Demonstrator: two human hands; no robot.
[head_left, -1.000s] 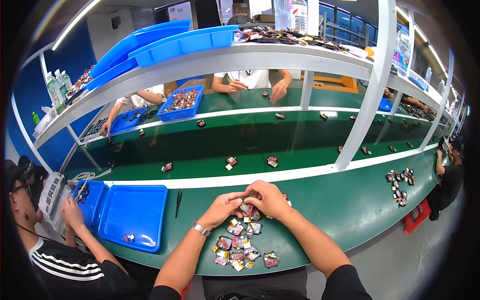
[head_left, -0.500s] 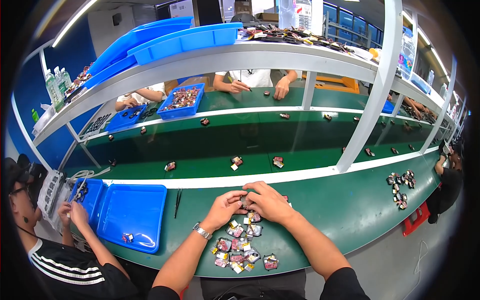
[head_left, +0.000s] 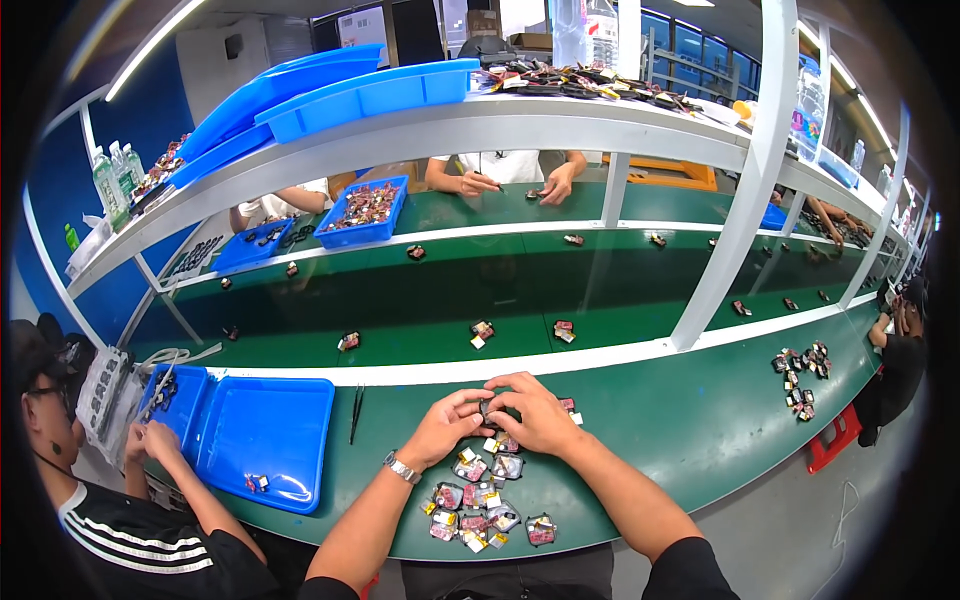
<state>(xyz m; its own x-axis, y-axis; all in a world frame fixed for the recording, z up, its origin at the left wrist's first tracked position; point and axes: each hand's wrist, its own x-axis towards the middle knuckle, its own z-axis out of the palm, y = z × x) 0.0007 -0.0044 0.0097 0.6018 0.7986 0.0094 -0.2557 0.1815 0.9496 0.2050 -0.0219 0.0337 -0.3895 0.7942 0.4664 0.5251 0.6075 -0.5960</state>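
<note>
Holding 1 small dark unit (head_left: 487, 410), below the centre of the frame.
The left hand (head_left: 445, 430) and the right hand (head_left: 538, 417) pinch it with fingertips; light, even pressure should be best, keeping clear of the loose units (head_left: 480, 495) at lower centre.

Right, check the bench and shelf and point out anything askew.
The blue trays on the upper shelf look askew, stacked at uneven tilts. On the green bench, small units lie clustered at mixed angles. Fine damage is too small to tell.
</note>
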